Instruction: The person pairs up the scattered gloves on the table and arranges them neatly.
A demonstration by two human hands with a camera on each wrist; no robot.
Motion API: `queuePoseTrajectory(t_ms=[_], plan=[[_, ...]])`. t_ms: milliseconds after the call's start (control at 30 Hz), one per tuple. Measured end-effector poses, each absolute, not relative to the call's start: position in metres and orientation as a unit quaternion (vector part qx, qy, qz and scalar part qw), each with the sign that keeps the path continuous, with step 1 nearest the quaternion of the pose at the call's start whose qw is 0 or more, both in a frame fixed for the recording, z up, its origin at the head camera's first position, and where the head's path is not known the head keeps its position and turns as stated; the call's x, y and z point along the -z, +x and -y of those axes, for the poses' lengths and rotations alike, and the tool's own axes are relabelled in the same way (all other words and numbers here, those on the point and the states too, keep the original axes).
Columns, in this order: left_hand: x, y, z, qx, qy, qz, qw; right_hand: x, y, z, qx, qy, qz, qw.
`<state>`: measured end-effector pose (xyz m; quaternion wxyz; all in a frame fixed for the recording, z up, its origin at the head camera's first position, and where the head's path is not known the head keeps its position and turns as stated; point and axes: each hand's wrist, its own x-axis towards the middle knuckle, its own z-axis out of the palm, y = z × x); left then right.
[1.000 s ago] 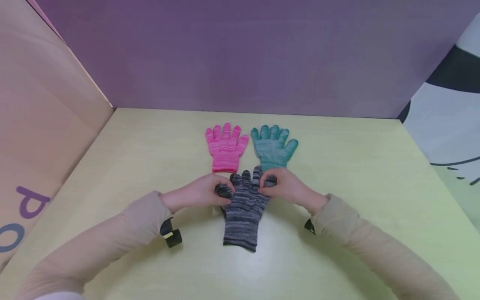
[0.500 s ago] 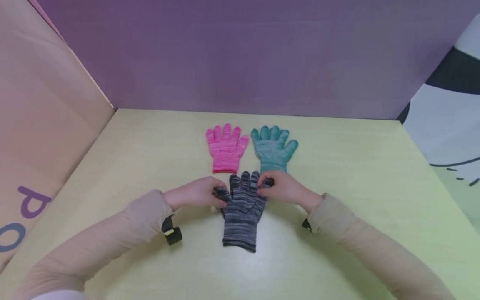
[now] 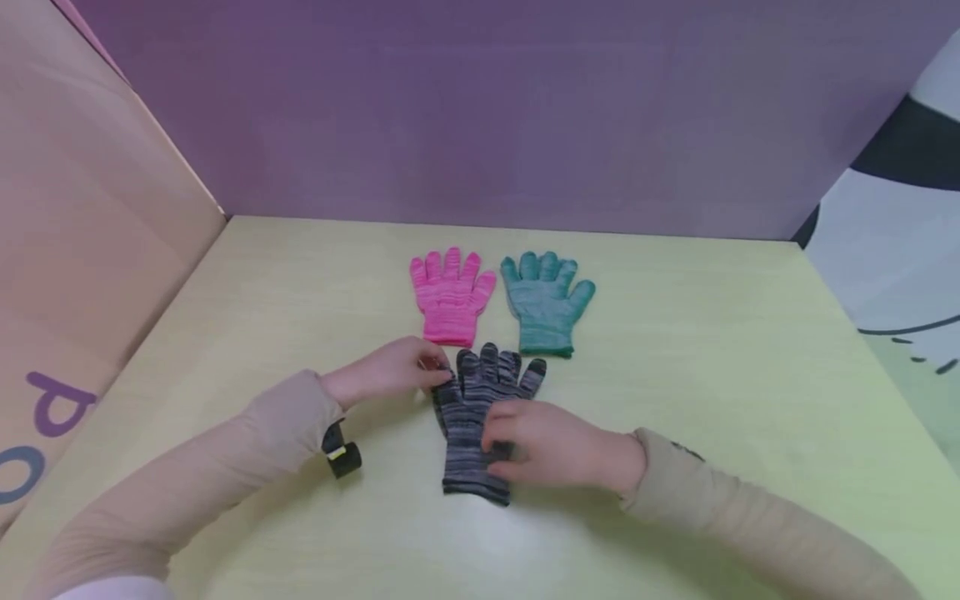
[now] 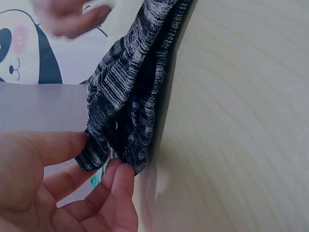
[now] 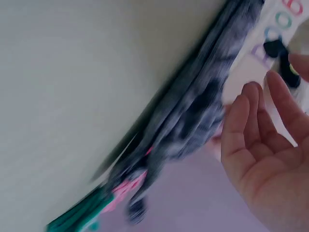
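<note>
A black and grey striped knit glove [image 3: 472, 425] lies palm-down or palm-up on the table, its fingers pointing away and its cuff toward me. My left hand [image 3: 401, 365] pinches the glove's outermost finger on the left side. In the left wrist view, thumb and forefinger [image 4: 67, 179] close on that knit tip, and a second knit layer shows under it. My right hand [image 3: 551, 442] hovers over the right part of the palm and cuff, fingers loosely bent and holding nothing. The right wrist view shows its fingers [image 5: 248, 116] apart from the blurred glove [image 5: 193, 116].
Beyond the striped glove, a pink glove [image 3: 450, 300] and a green glove [image 3: 547, 304] lie flat side by side, fingers pointing away. A purple panel [image 3: 510, 117] rises behind the table [image 3: 720, 350], with printed side panels left and right.
My right hand has let go of the striped glove's right-hand finger and moved back toward the cuff. My left hand stays at the left finger, shifted slightly left and away.
</note>
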<state>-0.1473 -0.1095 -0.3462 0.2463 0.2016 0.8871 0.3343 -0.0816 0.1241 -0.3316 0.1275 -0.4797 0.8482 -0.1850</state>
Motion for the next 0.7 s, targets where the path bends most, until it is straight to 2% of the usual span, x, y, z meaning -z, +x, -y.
queuePoseTrajectory(t_ms=[233,700], plan=[[0.345,-0.149,0.11,-0.307,0.198,-0.898,0.245,0.338,-0.067,-0.105,0.106,-0.534,-0.826,0.146],[0.343,-0.155,0.093,-0.262,0.218,-0.91,0.235,0.348,-0.064,-0.096,0.084,-0.508,-0.843,0.152]])
